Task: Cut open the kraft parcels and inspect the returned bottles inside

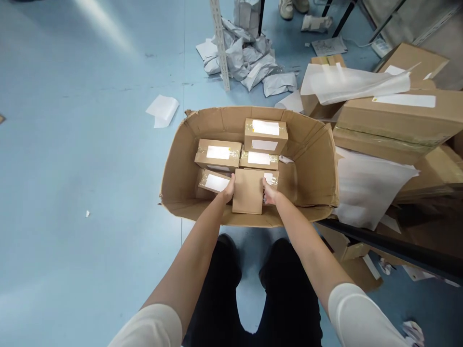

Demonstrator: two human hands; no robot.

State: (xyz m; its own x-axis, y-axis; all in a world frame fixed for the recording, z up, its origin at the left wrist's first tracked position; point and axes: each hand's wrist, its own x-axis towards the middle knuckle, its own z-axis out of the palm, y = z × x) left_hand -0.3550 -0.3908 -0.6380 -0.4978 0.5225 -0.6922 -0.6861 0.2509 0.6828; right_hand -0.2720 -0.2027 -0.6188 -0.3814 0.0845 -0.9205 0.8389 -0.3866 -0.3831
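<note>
**Both hands on a plain box inside an open carton**

A small plain cardboard box sits at the near wall of a large open carton on the blue floor. The left hand presses against its left edge and the right hand against its right edge, so the box is gripped between the two, fingers curled round its sides.

Four more small boxes lie in the carton beyond and beside it, each with a white label on top: one just left of the held box and touching the left hand, one behind that, one directly behind the held box, and one stacked highest at the far wall. That makes five small boxes in the carton.

To the right of the carton stand several larger brown cartons piled together, with white sheets draped over and between them. At the far side of the floor lies a heap of crumpled grey mailer bags around a perforated metal upright. One loose white sheet lies on the floor to the left. Another person's shoes show at the top edge.
</note>
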